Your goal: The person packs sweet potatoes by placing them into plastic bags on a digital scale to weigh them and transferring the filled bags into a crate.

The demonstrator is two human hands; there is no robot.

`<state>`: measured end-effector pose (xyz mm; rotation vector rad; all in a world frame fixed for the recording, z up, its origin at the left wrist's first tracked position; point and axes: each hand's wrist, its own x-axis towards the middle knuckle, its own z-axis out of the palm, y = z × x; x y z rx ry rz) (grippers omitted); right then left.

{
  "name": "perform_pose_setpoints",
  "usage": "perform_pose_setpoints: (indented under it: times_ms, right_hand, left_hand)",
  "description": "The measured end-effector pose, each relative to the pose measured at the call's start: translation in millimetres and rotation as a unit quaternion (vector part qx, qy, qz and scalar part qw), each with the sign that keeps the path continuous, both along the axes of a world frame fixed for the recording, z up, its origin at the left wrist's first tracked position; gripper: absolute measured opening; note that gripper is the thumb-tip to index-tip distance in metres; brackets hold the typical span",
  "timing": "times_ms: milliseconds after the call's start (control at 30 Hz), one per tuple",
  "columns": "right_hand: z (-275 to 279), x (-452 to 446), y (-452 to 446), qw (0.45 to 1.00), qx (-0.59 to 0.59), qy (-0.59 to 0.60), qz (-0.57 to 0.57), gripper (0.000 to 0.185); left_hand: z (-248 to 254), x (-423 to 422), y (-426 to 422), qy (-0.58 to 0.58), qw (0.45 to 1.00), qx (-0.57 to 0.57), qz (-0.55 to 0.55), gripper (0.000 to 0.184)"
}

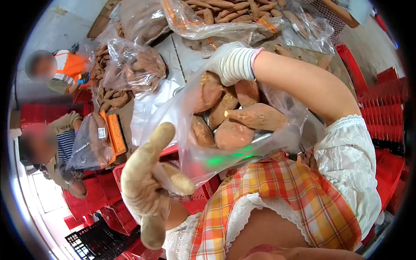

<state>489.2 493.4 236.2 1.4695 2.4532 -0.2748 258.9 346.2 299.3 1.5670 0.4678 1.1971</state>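
Note:
A clear plastic bag point(186, 143) stands wide open in front of my body, with several large sweet potatoes point(234, 133) inside. My right hand point(234, 65), in a white ribbed glove, is at the bag's far rim above the sweet potatoes; its fingers are hidden. Left of the bag, my left hand point(149, 182) wears a dirty cream glove. Its fingers are spread, and nothing shows in its grasp. Green light glows at the bag's near side.
Filled bags point(138, 71) and loose sweet potatoes point(115, 99) lie at the left; a larger pile point(234, 11) is at the back. Two people point(65, 143) work at the left beside an orange scale point(115, 134). Red crates point(385, 108) stand right; a black crate point(97, 238) is lower left.

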Motion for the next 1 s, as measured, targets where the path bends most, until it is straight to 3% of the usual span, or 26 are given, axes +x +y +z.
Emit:
perform_pose_setpoints:
  times_ms: [100, 133, 300, 433, 500, 533, 700, 833, 1000]
  right_hand:
    - [0, -4, 5, 1.000, 0.001, -0.020, 0.015, 0.049]
    - [4, -7, 4, 0.998, -0.008, -0.053, 0.015, 0.052]
    - [-1, -8, 10, 0.999, -0.005, -0.041, 0.007, 0.053]
    - [15, -12, 11, 0.991, -0.016, -0.127, 0.037, 0.047]
    - [23, -9, 12, 0.985, -0.090, -0.133, 0.062, 0.047]
    - [20, -11, 15, 0.982, -0.110, -0.152, 0.020, 0.048]
    - [8, -3, 22, 0.985, -0.132, -0.075, 0.083, 0.046]
    - [0, 10, 25, 0.985, -0.123, -0.004, 0.121, 0.045]
    - [6, 25, 19, 0.985, -0.148, 0.077, 0.040, 0.044]
  left_hand:
    - [-7, 5, -5, -0.003, 0.998, 0.027, 0.060, 0.111]
    - [1, 5, -10, 0.025, 0.996, -0.052, 0.067, 0.111]
    - [-1, 1, -11, 0.004, 0.990, -0.137, 0.021, 0.104]
    - [-6, -11, -14, 0.023, 0.990, -0.135, -0.020, 0.097]
    - [-10, -10, -21, -0.007, 0.985, -0.171, -0.029, 0.089]
    - [-9, -8, -19, -0.014, 0.986, -0.158, -0.042, 0.081]
    - [5, 7, -22, 0.066, 0.981, -0.181, 0.014, 0.088]
    - [4, 6, -20, 0.054, 0.979, -0.197, -0.006, 0.089]
    - [5, 6, -20, 0.045, 0.977, -0.210, -0.014, 0.089]
